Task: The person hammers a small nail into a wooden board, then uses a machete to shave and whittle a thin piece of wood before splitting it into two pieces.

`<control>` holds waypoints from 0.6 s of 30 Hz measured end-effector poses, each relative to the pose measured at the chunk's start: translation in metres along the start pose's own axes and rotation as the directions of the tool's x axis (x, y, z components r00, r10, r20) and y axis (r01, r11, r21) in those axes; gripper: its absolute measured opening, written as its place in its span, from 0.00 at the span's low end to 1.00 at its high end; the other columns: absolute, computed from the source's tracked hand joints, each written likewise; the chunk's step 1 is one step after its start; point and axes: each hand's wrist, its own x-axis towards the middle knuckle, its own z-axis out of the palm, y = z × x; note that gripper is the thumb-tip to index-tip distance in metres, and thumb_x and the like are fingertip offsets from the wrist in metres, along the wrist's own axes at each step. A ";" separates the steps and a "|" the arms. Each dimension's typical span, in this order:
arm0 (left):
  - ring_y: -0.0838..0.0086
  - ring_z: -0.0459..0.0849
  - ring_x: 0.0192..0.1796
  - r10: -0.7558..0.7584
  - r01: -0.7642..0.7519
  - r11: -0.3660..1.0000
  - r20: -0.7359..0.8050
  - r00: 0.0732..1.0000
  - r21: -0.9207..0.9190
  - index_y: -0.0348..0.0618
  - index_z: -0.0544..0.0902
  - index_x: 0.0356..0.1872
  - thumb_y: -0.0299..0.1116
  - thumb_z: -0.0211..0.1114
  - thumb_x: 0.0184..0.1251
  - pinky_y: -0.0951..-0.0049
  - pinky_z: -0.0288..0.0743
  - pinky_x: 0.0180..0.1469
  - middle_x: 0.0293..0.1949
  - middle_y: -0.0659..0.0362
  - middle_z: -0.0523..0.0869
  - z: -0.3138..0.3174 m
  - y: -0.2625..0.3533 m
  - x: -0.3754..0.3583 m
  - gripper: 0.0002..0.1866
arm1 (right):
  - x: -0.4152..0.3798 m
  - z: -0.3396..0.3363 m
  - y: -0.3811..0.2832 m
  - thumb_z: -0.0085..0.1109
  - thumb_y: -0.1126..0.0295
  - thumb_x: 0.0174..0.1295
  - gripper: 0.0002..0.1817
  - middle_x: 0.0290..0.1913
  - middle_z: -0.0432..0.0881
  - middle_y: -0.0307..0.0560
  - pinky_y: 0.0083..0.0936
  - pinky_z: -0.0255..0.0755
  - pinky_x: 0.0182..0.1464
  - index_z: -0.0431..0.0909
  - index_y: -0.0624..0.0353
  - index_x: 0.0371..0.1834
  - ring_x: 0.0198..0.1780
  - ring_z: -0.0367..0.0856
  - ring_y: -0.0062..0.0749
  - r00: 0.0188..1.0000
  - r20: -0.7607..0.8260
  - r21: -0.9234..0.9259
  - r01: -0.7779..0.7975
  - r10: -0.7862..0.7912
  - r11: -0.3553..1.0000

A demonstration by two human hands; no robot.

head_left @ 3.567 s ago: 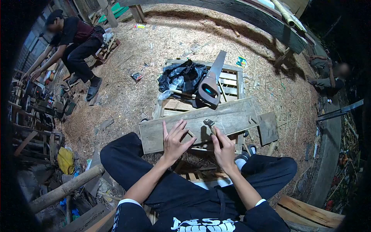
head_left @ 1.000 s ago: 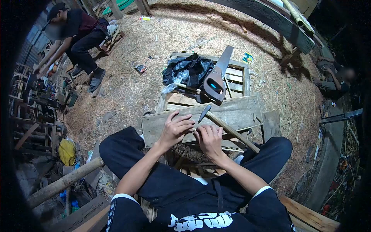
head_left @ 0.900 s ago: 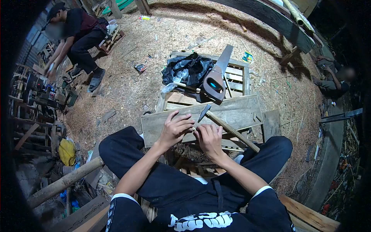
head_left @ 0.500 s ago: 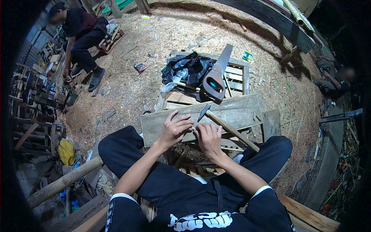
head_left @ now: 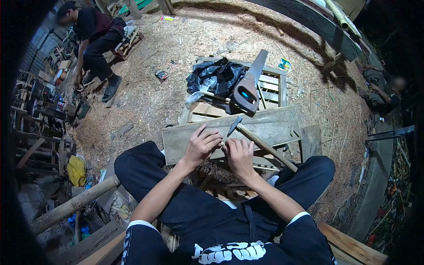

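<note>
Now the hammer (head_left: 260, 143) lies released on the plank (head_left: 269, 126); both hands, left (head_left: 201, 148) and right (head_left: 240, 155), have closed in to pinch one small piece between their fingertips.

black top, white chest print | white-edged sleeves, white side stripe | black trousers | white socks

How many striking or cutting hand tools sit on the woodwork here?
2: a hammer lying on the plank beside the right hand, and a handsaw on the pallet behind. Others may be hidden.
</note>
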 end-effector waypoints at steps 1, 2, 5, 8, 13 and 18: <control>0.67 0.87 0.59 0.007 -0.007 1.000 0.004 1.000 0.012 0.44 0.89 0.43 0.35 0.75 0.61 0.47 0.74 0.69 0.48 0.63 0.92 0.000 -0.001 0.000 0.11 | -0.001 0.001 0.000 0.65 0.59 0.66 0.16 0.45 0.81 0.42 0.47 0.66 0.50 0.80 0.55 0.50 0.45 0.77 0.38 1.000 0.001 0.000 0.000 0.000 1.000; 0.67 0.88 0.58 0.013 -0.013 1.000 0.006 1.000 0.024 0.44 0.89 0.43 0.36 0.75 0.61 0.47 0.74 0.69 0.48 0.63 0.92 0.001 -0.001 -0.001 0.12 | -0.001 0.002 0.001 0.65 0.59 0.66 0.16 0.45 0.81 0.42 0.48 0.66 0.50 0.81 0.55 0.50 0.45 0.77 0.38 1.000 -0.008 -0.011 0.004 -0.004 1.000; 0.67 0.88 0.58 0.020 -0.019 0.999 -0.001 1.000 0.042 0.44 0.89 0.43 0.36 0.75 0.60 0.47 0.74 0.69 0.48 0.63 0.92 0.005 -0.003 -0.003 0.12 | 0.000 0.003 0.001 0.65 0.58 0.66 0.15 0.45 0.82 0.42 0.48 0.66 0.50 0.81 0.55 0.49 0.45 0.77 0.38 1.000 -0.028 -0.027 0.010 -0.011 1.000; 0.66 0.88 0.58 0.012 -0.012 0.999 -0.002 1.000 0.036 0.44 0.89 0.43 0.35 0.75 0.60 0.47 0.74 0.69 0.48 0.63 0.92 0.002 0.000 -0.001 0.12 | -0.001 0.002 0.000 0.65 0.58 0.66 0.15 0.45 0.82 0.42 0.47 0.66 0.49 0.81 0.55 0.49 0.45 0.78 0.38 1.000 -0.022 -0.017 0.007 -0.008 1.000; 0.66 0.88 0.58 0.017 -0.016 0.999 -0.005 1.000 0.050 0.44 0.89 0.43 0.34 0.76 0.59 0.47 0.74 0.69 0.48 0.63 0.92 0.002 0.000 -0.002 0.12 | 0.000 0.003 0.000 0.65 0.58 0.66 0.15 0.45 0.82 0.42 0.46 0.66 0.48 0.81 0.56 0.48 0.45 0.77 0.39 0.999 -0.032 -0.018 0.015 -0.016 1.000; 0.65 0.88 0.58 0.012 -0.011 0.999 -0.009 1.000 0.032 0.44 0.89 0.43 0.33 0.76 0.59 0.46 0.74 0.70 0.47 0.63 0.91 0.000 0.001 0.000 0.12 | 0.001 -0.001 0.001 0.66 0.60 0.66 0.15 0.44 0.82 0.43 0.45 0.66 0.47 0.81 0.57 0.49 0.45 0.77 0.39 0.999 -0.035 0.007 0.024 -0.024 1.000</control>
